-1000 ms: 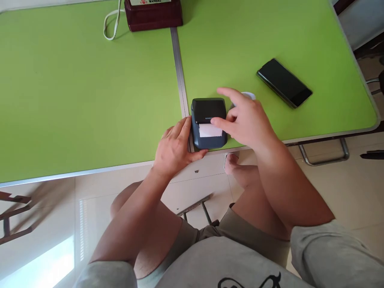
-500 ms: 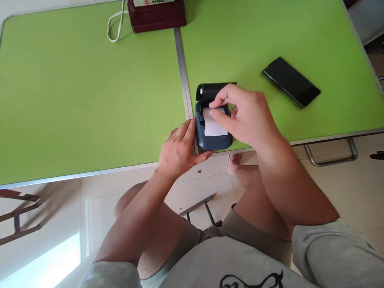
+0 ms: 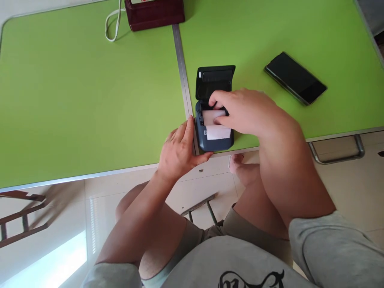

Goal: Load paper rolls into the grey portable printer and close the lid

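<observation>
A small dark blue device (image 3: 215,145) sits at the table's front edge, with its black lid (image 3: 214,78) raised at the back. White paper (image 3: 218,132) lies in its compartment and hangs over the front part. My right hand (image 3: 246,112) reaches in from the right, thumb and fingers around the paper inside the compartment; the fingertips are partly hidden. Against the device's left side and front corner rests my left hand (image 3: 178,152), its thumb apart from the other fingers, bracing the device.
A black phone (image 3: 295,78) lies on the green table (image 3: 90,92) to the right. At the back stands a dark red box (image 3: 154,15) with a white cord (image 3: 107,28). A metal strip (image 3: 181,60) divides the tabletop. A stool (image 3: 199,204) is below.
The lid stands further open. My right hand has moved lower into the compartment, and the paper's loose end has shifted slightly toward the front. My left hand has stayed in place.
</observation>
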Demonstrator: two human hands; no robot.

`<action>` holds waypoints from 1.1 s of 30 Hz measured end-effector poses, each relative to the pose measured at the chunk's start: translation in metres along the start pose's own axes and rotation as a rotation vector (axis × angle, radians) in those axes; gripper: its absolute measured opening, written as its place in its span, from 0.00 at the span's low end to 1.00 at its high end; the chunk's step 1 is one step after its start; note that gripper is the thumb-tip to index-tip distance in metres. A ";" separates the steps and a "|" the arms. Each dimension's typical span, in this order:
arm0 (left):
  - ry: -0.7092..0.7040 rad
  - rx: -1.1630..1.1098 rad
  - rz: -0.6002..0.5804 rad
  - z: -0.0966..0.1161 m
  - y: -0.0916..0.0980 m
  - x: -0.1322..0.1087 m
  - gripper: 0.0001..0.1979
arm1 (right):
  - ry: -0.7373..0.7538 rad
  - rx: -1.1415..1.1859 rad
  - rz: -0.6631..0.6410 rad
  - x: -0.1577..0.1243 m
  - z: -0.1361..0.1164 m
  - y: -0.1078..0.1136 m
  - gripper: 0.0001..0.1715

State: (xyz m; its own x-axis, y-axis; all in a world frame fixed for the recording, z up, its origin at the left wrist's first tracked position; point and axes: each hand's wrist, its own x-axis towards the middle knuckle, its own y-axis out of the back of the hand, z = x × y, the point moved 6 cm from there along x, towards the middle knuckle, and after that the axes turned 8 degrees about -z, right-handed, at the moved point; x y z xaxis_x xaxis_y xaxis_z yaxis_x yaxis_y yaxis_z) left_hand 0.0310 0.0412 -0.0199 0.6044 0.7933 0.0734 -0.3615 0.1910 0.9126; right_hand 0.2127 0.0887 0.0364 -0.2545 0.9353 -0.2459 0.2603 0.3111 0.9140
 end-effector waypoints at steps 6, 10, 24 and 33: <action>-0.013 -0.008 0.002 0.002 0.000 0.000 0.55 | -0.038 0.030 -0.020 0.001 -0.004 0.007 0.13; -0.029 0.029 0.002 0.002 0.000 0.000 0.55 | 0.040 0.161 0.057 -0.011 -0.010 0.022 0.16; -0.067 0.075 0.051 0.002 0.001 0.000 0.52 | -0.105 1.446 0.821 -0.038 0.139 0.002 0.28; -0.055 0.105 0.023 0.002 0.002 0.003 0.54 | -0.331 1.004 0.923 -0.030 0.148 -0.018 0.19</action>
State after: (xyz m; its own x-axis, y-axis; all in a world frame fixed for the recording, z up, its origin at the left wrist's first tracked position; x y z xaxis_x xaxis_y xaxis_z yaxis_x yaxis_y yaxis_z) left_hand 0.0332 0.0427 -0.0176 0.6364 0.7629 0.1139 -0.3009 0.1096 0.9474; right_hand 0.3540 0.0795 -0.0208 0.5628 0.8183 0.1166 0.7930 -0.5744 0.2031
